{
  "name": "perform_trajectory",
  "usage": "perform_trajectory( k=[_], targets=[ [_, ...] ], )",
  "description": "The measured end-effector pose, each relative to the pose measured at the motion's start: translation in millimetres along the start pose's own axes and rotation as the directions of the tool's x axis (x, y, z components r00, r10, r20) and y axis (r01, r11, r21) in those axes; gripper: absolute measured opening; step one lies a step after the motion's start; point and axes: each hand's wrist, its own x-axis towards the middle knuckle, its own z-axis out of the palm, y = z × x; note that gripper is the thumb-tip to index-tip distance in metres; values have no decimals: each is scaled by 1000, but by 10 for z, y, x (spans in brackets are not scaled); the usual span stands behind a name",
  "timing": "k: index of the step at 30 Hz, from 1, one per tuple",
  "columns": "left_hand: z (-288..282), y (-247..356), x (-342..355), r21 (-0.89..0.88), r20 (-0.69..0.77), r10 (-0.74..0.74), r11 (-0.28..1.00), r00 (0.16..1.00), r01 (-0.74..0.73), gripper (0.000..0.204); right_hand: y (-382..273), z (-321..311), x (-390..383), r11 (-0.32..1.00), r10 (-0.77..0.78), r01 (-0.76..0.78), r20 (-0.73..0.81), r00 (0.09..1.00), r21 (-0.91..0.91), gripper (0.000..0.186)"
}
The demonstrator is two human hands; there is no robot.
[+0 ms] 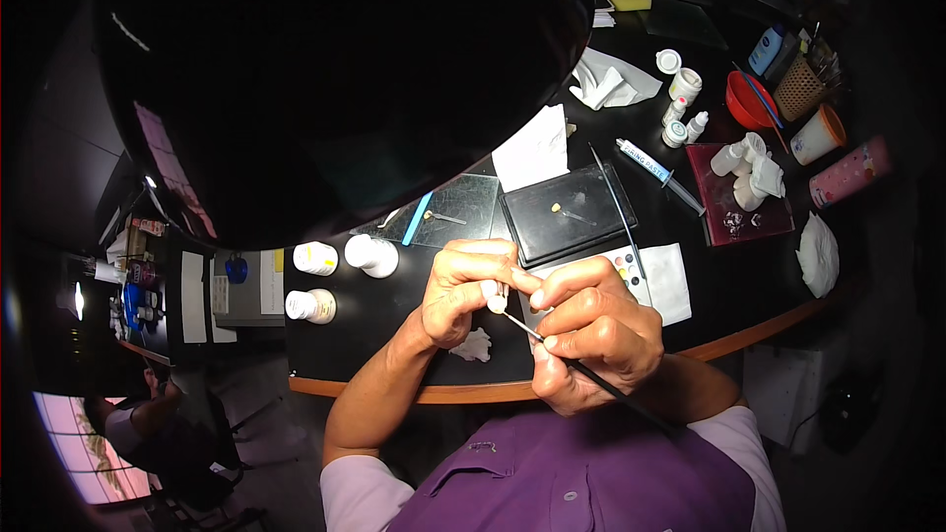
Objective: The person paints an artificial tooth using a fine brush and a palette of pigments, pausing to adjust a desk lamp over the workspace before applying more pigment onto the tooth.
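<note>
My left hand [458, 291] pinches a small cream piece [498, 303] on a slim holder, the detail partly hidden by my fingers. My right hand [596, 335] grips a thin dark brush [609, 386], its fine tip touching or very close to the cream piece. Under and behind my hands lies a palette [625, 264] with small coloured spots, beside a white paper [668, 291]. Just beyond is a black flat case [532, 227] with a tiny cream piece [556, 208] on it. A glass slab [463, 192] with a blue strip [416, 219] lies to its left.
A large dark object [335, 69] overhangs the upper left. White bottles [371, 256] stand left; small jars [684, 84], a syringe [650, 167], red bowl [749, 99], pen holder [800, 91] and maroon tray [714, 212] sit right. A co-worker [148, 419] is at the far left.
</note>
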Motion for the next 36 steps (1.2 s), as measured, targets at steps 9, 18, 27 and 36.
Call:
perform_trajectory(
  k=[9, 18, 27, 36],
  targets=[
    [-12, -10, -9, 15, 13, 5, 1000, 1000, -5, 49, -14, 9, -4, 1000, 3, -3, -15, 1000, 0, 15],
    [5, 13, 14, -11, 7, 9, 1000, 1000, -9, 49, -1, -5, 3, 1000, 5, -5, -17, 1000, -11, 13],
    [0, -17, -29, -55, -15, -21, 998, 1000, 20, 43, -5, 8, -11, 1000, 9, -10, -29, 1000, -18, 13],
    [5, -24, -22, -21, -15, 4, 1000, 1000, -4, 50, -2, 9, -13, 1000, -1, 1, -18, 1000, -7, 12]
  ],
)
